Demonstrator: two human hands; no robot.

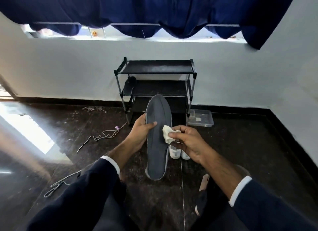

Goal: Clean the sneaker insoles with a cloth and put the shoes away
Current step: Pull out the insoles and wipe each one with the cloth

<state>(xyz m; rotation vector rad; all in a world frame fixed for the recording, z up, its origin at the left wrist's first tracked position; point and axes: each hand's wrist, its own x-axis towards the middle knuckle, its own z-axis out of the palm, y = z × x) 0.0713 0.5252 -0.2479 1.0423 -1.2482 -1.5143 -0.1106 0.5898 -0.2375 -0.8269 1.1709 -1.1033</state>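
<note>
A long grey insole (pixel 157 144) stands upright in front of me. My left hand (pixel 140 133) grips its left edge, thumb across the face. My right hand (pixel 185 142) pinches a small cream cloth (pixel 168 134) and holds it against the insole's right side. Behind the insole and my right hand, a pair of white sneakers (pixel 178 153) sits on the dark floor, mostly hidden. A black shoe rack (pixel 157 69) stands against the wall beyond, with one dark slipper (pixel 129 87) on its middle shelf.
Loose shoelaces lie on the floor at left (pixel 101 136) and lower left (pixel 56 186). A clear plastic box (pixel 201 118) sits right of the rack. A dark shoe (pixel 201 203) rests near my right forearm. Dark blue curtains (pixel 154 10) hang above.
</note>
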